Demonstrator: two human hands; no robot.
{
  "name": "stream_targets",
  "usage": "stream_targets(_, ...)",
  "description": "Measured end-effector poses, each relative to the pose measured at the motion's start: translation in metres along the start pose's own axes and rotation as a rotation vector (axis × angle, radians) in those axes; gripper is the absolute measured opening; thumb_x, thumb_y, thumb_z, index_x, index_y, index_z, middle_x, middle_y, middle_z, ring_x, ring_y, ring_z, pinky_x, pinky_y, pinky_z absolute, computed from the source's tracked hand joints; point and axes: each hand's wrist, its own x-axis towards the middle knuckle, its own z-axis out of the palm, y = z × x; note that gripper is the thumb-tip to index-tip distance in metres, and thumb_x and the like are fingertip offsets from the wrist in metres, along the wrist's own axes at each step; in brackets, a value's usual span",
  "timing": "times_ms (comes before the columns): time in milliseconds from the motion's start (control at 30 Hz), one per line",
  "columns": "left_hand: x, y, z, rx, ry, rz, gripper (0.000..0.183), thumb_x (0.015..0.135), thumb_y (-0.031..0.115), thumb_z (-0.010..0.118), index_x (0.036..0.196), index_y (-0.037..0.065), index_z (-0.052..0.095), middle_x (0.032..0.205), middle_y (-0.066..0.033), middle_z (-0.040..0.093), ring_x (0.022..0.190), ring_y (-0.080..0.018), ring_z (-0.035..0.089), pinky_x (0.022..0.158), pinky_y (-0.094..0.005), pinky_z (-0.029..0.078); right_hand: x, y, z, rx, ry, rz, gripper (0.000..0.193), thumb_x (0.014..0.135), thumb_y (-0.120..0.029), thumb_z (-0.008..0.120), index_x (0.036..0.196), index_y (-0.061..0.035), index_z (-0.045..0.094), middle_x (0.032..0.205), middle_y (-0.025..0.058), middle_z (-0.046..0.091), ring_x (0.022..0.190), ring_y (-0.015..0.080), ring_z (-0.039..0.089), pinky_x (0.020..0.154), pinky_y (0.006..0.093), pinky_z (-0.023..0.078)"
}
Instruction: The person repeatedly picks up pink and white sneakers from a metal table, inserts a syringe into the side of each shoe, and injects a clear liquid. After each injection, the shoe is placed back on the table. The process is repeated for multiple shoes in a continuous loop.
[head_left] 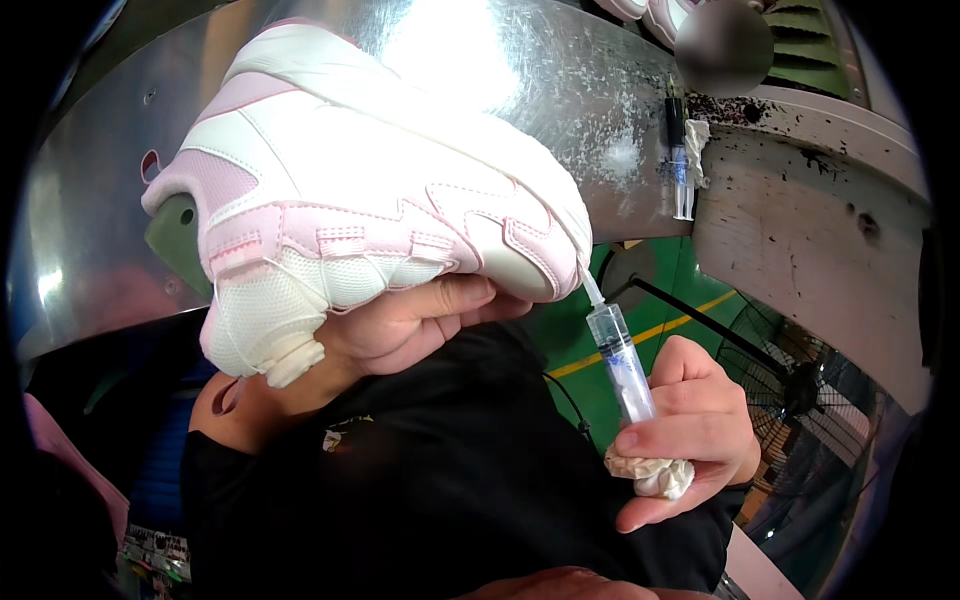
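Note:
A white and pink sneaker (330, 150) is tilted on its side, its sole edge turned up and its laces toward me. Inside its collar a green shoe last (178, 238) shows. My left hand (415, 325) grips the sneaker from below at the toe, with some fingers hidden behind it. Between the fingers of my right hand (705, 420) is a clear syringe (622, 365) with a whitish filling. Its narrow tip meets the toe end of the shoe, by the sole edge. A crumpled white tissue (655, 476) is also tucked in that hand, over the syringe's lower end.
Behind the shoe lies a shiny metal table (100, 200) with white residue. A second syringe (682, 180) rests at its right end, beside a stained pale ledge (790, 230). A black fan (800, 385) stands at right over the green floor (655, 345). More shoes (665, 18) are at the top.

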Motion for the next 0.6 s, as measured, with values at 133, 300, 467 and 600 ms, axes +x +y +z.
stream_targets(133, 0.005, 0.001, 0.0, -0.006, 0.006, -0.007, 0.034, 0.091, 0.003, 0.052, 0.124, 0.004, 0.05, 0.122, -0.0107, 0.056, 0.115, -0.0234, 0.052, 0.099, -0.0377, 0.043, -0.005, 0.002, 0.004, -0.046, 0.042, -0.022, 0.047, 0.066, -0.033, 0.083, 0.096, -0.0014, 0.065, 0.074, -0.0017, 0.065, 0.05, 0.0101, 0.043, 0.052, 0.0258, 0.027)
stream_targets(300, 0.012, 0.0, 0.0, 0.004, 0.011, 0.019, 0.03, 0.091, 0.007, 0.054, 0.121, 0.005, 0.053, 0.117, -0.0087, 0.059, 0.111, -0.02, 0.055, 0.096, -0.0362, 0.045, -0.012, 0.007, 0.009, -0.094, 0.112, -0.058, 0.045, 0.067, -0.033, 0.082, 0.095, -0.0022, 0.065, 0.073, -0.0011, 0.065, 0.049, 0.0101, 0.042, 0.052, 0.0255, 0.027)
stream_targets(467, 0.018, 0.003, 0.008, -0.002, -0.014, 0.054, 0.027, 0.091, 0.013, 0.058, 0.117, 0.006, 0.057, 0.114, -0.0071, 0.061, 0.107, -0.0169, 0.057, 0.091, -0.0314, 0.048, -0.019, 0.018, 0.022, -0.206, 0.182, -0.148, 0.041, 0.067, -0.031, 0.081, 0.094, -0.0044, 0.065, 0.072, -0.0014, 0.064, 0.048, 0.0098, 0.041, 0.05, 0.0253, 0.027)
stream_targets(600, 0.025, 0.009, 0.016, 0.007, -0.035, 0.047, 0.029, 0.089, 0.016, 0.06, 0.116, 0.005, 0.058, 0.112, -0.0076, 0.062, 0.106, -0.0165, 0.059, 0.086, -0.0267, 0.05, -0.016, 0.029, 0.041, -0.318, 0.306, -0.253, 0.038, 0.067, -0.028, 0.081, 0.093, -0.0058, 0.065, 0.072, -0.0025, 0.064, 0.047, 0.0091, 0.037, 0.05, 0.024, 0.027)
